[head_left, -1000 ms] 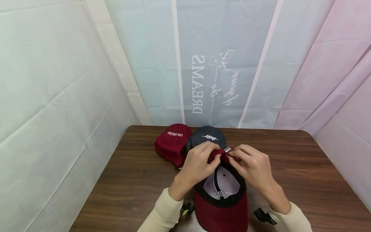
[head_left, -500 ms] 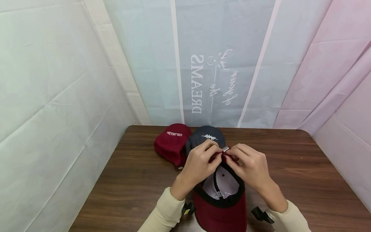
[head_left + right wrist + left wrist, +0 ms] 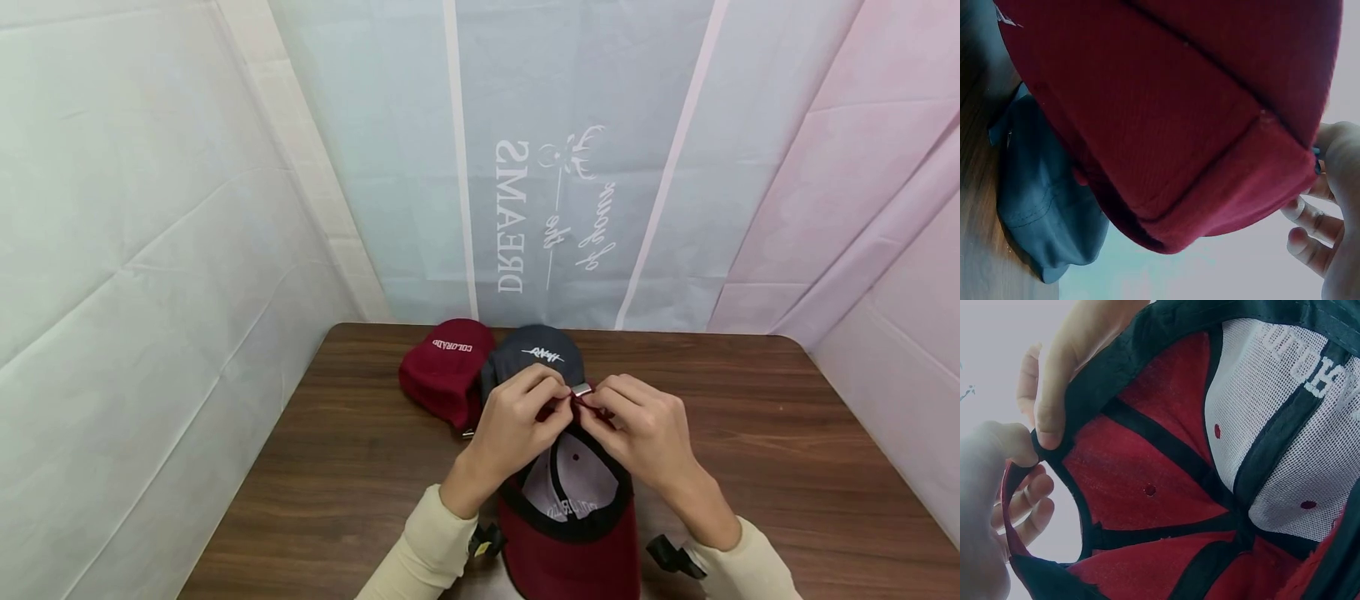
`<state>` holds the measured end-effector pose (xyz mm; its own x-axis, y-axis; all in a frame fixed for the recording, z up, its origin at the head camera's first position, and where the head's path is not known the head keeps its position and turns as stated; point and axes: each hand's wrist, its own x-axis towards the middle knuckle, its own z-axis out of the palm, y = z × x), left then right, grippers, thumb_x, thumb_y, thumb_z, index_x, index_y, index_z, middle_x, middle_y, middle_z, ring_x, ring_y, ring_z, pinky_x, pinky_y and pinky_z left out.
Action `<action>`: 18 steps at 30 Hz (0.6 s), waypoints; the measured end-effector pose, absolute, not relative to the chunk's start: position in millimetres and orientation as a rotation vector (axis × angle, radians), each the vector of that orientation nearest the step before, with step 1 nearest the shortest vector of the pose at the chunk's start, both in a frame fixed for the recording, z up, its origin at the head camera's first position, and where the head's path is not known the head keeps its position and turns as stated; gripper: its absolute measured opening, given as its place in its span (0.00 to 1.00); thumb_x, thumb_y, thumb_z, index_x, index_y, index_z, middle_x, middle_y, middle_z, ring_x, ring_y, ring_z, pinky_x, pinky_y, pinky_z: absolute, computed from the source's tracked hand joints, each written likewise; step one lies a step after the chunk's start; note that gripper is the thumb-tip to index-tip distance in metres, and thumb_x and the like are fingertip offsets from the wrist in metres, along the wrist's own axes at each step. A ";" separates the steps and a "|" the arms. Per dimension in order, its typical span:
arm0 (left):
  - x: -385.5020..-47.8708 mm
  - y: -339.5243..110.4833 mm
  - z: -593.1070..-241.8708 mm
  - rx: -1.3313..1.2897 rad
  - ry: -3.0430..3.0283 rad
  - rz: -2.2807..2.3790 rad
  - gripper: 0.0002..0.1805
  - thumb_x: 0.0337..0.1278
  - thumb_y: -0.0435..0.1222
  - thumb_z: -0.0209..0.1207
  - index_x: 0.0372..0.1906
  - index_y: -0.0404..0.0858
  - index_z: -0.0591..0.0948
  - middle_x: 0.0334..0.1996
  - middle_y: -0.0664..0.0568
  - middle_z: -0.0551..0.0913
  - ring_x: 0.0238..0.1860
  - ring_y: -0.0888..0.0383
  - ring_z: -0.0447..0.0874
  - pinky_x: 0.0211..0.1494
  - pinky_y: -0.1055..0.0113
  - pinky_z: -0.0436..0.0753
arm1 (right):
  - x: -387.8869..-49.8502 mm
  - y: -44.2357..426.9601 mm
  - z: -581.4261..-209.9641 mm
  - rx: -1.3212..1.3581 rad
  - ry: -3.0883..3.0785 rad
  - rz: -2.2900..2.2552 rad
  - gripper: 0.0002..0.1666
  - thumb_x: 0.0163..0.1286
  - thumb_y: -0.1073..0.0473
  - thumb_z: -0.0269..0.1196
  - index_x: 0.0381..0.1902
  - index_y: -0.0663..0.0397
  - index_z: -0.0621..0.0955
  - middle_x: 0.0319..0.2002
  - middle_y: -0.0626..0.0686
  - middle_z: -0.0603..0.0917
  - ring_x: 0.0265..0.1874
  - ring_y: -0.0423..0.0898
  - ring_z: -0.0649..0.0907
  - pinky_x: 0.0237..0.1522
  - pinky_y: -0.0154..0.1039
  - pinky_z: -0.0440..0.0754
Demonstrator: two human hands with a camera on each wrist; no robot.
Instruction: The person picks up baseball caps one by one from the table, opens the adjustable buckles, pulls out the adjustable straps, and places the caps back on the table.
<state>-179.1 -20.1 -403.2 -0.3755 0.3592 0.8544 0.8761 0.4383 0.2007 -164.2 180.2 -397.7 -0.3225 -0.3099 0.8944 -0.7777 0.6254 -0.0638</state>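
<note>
A dark red baseball cap is held inside-up, its brim toward the person and its white mesh-lined front panels showing. At its back, the left hand pinches the adjustment strap between thumb and fingers. Close beside it, the right hand pinches the strap's other side, next to a silver buckle. In the left wrist view both thumbs press on the black inner band by the back opening. The right wrist view shows the cap's red outside; most of the strap is hidden there.
Behind the hands, a second red cap lettered COLORADO stands next to a dark grey cap at the back of the brown wooden table. Fabric curtains enclose the table's back and sides.
The right hand and the buckle have shifted slightly left, bringing the two hands' fingertips closer together. The held cap has moved a little left; the other caps stay put.
</note>
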 end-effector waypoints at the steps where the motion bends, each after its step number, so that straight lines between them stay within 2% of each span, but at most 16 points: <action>1: -179.2 -20.1 -403.2 -1.041 -1.931 -0.864 0.04 0.60 0.28 0.67 0.35 0.39 0.85 0.39 0.52 0.85 0.38 0.61 0.85 0.46 0.79 0.83 | -164.1 180.2 -397.9 0.863 -1.901 0.621 0.12 0.70 0.55 0.64 0.26 0.48 0.86 0.27 0.44 0.86 0.20 0.37 0.77 0.21 0.31 0.73; 12: -181.0 -20.0 -403.2 -1.044 -1.922 -0.878 0.04 0.59 0.27 0.67 0.34 0.39 0.85 0.38 0.52 0.85 0.38 0.61 0.84 0.46 0.79 0.83 | -164.1 179.4 -398.0 0.846 -1.912 0.627 0.11 0.69 0.55 0.65 0.25 0.47 0.85 0.25 0.43 0.84 0.19 0.37 0.75 0.20 0.30 0.72; 18: -184.6 -25.9 -401.6 -1.027 -1.912 -0.942 0.05 0.57 0.25 0.66 0.34 0.37 0.85 0.38 0.50 0.85 0.36 0.61 0.84 0.42 0.79 0.83 | -165.1 184.2 -397.3 0.818 -1.937 0.605 0.11 0.68 0.56 0.63 0.24 0.46 0.84 0.24 0.42 0.82 0.18 0.35 0.74 0.20 0.29 0.71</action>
